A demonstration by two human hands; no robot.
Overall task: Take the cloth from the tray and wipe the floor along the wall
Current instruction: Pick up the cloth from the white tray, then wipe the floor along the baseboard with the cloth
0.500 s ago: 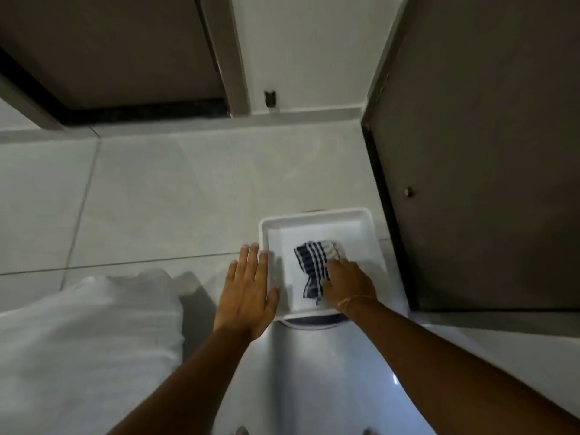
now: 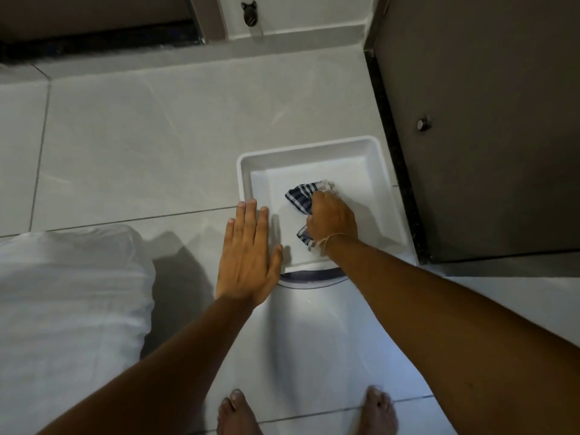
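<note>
The right hand (image 2: 331, 218) is clenched on the checked cloth (image 2: 301, 196) inside the white tray (image 2: 309, 149) — its fingers hidden. The left hand (image 2: 249, 255) lies flat, released, over the tray's left rim.

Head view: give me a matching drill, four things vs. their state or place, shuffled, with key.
Things:
1. cloth
2. left hand
3. tray
4. door stopper

States/places:
A. flat, fingers spread, at the tray's left rim
B. white, on the floor beside the dark door
C. on the wall, above the skirting
D. checked, bunched under the right hand

Pairs: 1-D, 2-A, 3-B, 4-C
</note>
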